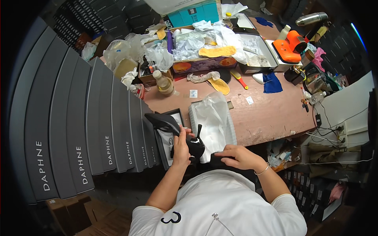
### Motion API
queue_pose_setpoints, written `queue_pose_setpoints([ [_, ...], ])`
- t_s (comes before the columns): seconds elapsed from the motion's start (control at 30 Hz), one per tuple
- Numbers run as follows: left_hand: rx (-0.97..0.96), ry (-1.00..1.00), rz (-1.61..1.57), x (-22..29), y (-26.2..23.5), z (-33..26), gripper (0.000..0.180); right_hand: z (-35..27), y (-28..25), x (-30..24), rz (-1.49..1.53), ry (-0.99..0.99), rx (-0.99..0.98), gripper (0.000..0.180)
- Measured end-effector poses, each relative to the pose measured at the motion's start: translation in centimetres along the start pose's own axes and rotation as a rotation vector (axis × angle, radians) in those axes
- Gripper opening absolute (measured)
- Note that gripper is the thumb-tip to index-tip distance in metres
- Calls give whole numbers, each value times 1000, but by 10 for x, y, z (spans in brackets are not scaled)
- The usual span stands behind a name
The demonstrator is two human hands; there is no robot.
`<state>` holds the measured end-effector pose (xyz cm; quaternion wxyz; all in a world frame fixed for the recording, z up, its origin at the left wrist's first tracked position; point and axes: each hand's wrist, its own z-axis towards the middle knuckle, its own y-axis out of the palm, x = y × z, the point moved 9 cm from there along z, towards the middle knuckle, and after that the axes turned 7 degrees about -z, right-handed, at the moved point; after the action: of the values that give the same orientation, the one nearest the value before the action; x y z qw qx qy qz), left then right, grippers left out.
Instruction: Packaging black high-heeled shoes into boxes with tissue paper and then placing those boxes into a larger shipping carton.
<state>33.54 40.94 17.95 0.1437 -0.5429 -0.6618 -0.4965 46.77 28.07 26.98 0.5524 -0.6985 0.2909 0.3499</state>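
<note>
My left hand is closed round a black high-heeled shoe, its slim heel pointing up. A dark pointed piece reaches out past my fingers to the left; whether it belongs to the same shoe or a second one I cannot tell. In front of me, my right hand is closed on a small black object whose kind does not show clearly. Beyond the hands lies an open box lined with white tissue paper. Partly under my left hand sits a dark-edged box part with a pale inside.
Tall stacks of grey shoe boxes stand close on my left. On the pink table are a bottle, a yellow insole, a red-handled brush, a blue cloth and a carton of crumpled paper. Cables hang at right.
</note>
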Motion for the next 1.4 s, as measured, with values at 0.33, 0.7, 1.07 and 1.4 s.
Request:
queue_pose_setpoints([
  [0.33, 85, -132, 64, -37, -18, 0, 40, 7, -16, -14, -65, -116, 609, 41],
  [0.7, -270, 24, 32, 7, 34, -5, 43, 15, -18, -17, -101, -98, 603, 41],
  [1.07, -471, 97, 154, 18, 49, 2, 58, 23, -15, -41, -93, -174, 549, 37],
  [1.4, -585, -3, 92, 0, 53, 4, 59, -41, -41, 38, -79, 150, 659, 37],
])
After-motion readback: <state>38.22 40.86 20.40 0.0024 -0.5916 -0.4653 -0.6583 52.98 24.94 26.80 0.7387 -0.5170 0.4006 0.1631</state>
